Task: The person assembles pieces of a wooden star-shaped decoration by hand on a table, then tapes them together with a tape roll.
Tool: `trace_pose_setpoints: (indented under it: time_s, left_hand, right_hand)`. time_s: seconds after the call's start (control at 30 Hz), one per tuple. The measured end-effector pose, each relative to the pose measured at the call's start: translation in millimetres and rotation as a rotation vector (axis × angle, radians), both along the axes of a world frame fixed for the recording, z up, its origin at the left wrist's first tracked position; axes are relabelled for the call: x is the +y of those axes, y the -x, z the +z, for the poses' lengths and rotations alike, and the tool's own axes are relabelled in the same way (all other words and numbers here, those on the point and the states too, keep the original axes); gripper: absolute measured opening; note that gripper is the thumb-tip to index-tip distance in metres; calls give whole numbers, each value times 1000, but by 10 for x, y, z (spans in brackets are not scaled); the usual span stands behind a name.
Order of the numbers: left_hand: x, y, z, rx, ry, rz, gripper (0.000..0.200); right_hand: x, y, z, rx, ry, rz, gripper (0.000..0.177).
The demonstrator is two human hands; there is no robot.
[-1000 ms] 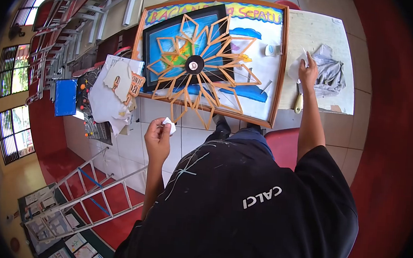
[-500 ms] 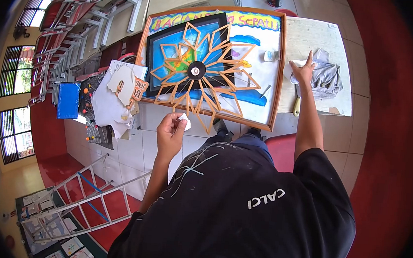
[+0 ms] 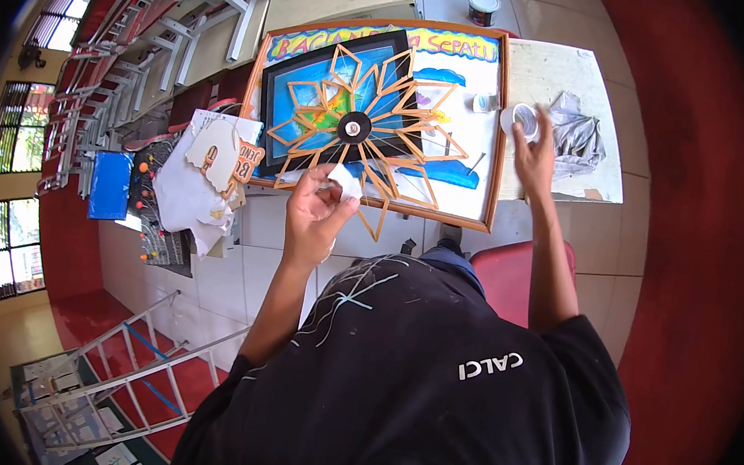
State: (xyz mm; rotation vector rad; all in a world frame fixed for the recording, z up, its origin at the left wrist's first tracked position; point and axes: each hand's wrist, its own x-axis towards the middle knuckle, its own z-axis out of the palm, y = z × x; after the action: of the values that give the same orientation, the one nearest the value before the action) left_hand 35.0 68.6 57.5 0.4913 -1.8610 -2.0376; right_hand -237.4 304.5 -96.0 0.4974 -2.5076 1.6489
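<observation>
Right, at the far left of my feed barred windows [image 3: 12, 248] line the wall, and a stepladder [image 3: 146, 376] slants across the lower left. Stacked red chairs [image 3: 109, 81] fill the upper left, above a blue panel [image 3: 112, 186]. Just right of that lie white paper sheets [image 3: 185, 187], with lettered cardboard cutouts [image 3: 220, 164] on top.

In the middle of my view is the left hand [image 3: 314, 219]. Its grip is pinched, thumb against fingers, on a small white piece [image 3: 344, 182]; I cannot tell whether that is paper or cloth. The piece shows in front of the lower points of a starburst of wooden sticks [image 3: 353, 128], and I can't make out whether the two touch. The starburst lies over a black-framed blue picture [image 3: 315, 72], and both rest on a wood-framed board [image 3: 470, 203] with painted lettering along its top.

At the board's upper right I see a small white container [image 3: 485, 103]. Right of it, the right hand [image 3: 535, 162] has its grip closed round a white tub [image 3: 519, 119], thumb and fingers spread to its width, the fingertips blurred. The tub is at the board's right edge, near a crumpled grey cloth [image 3: 579, 135] on the desk [image 3: 569, 66] at far right.
</observation>
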Motion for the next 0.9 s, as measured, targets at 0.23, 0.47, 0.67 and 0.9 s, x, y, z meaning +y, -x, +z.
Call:
trace_pose_setpoints:
  time_s: [0.23,0.47,0.67,0.9]
  left_hand:
    - [-213,-518,16,112,-117,-131,50]
    - [-795,-1475,-104,115,-90,-194,48]
    - [-1210,-2169,-201,14,37,-233,45]
    - [-1281,-2617,-2,-3,120,-130,46]
  right_hand:
    - [-809,-1831,1190,-544,341,583,22]
    - [-1748,-2998,1567,-489,370,630,19]
    - [-2122,-3788,1592,-420,110,529,15]
    - [-2377,-4313,1572,-375,253,436,10]
